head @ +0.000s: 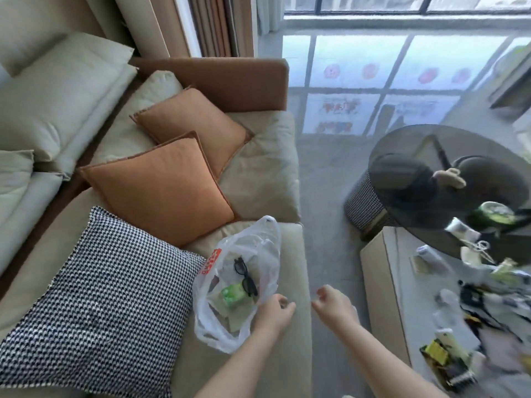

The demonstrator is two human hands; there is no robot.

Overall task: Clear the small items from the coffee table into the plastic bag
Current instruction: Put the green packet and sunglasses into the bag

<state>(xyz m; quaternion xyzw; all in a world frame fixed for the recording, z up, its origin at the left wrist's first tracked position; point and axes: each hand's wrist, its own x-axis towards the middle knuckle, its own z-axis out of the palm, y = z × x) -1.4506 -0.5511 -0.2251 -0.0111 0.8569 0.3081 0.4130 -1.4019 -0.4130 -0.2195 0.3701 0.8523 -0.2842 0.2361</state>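
A: Bag position?
B: Plastic bag (pixel 247 285) lies open on the beige sofa (pixel 267 173) seat, near its front edge, just beside the houndstooth cushion (pixel 94 300). Inside: black glasses (pixel 244 275), a green packet (pixel 233 294), some flat pieces I can't identify.
A: Left hand?
B: Left hand (pixel 273 310) is at the bag's near rim, fingers curled. Whether it pinches the plastic, cannot tell; the contact is hidden.
A: Right?
B: Right hand (pixel 333 304) hovers over the floor between sofa and coffee table (pixel 385 282), fingers loosely curled, holding nothing.
A: The table?
B: Far right, blurred. Small items (pixel 471 305) are scattered over it, among them a yellow and black box (pixel 442 357). A round dark glass top (pixel 408 156) overlaps its far end.
A: Other cushions?
B: Two orange cushions (pixel 163 185) sit behind the houndstooth one.
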